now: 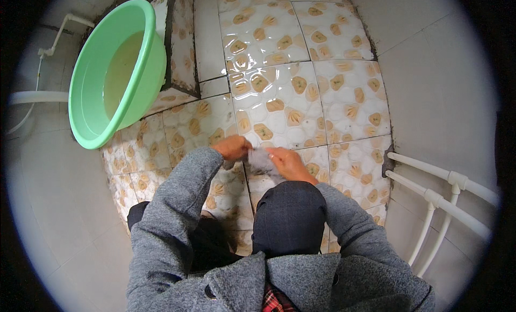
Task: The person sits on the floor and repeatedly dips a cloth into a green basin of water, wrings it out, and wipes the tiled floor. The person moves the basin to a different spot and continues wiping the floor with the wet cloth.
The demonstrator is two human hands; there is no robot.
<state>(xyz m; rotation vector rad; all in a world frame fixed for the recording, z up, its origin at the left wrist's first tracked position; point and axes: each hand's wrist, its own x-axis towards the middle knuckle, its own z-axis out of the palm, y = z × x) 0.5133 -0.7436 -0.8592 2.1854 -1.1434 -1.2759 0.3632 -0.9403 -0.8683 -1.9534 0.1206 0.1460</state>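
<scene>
A grey cloth [260, 161], blurred and crumpled, hangs between my two hands above the tiled floor [278, 122]. My left hand [234, 147] grips its left end, and my right hand [289, 162] pinches the other side with the thumb on top. Part of the cloth droops below the fingers, close to my raised right knee [289, 215]. The lower edge of the cloth is partly hidden by my right hand and the knee.
Up on the left, a green plastic basin [155, 78] holding murky water [123, 74] sits against a tiled ledge [183, 42]. White pipes [427, 189] stick out along the right wall. More thin piping [60, 36] runs on the left wall. The floor looks wet ahead of me.
</scene>
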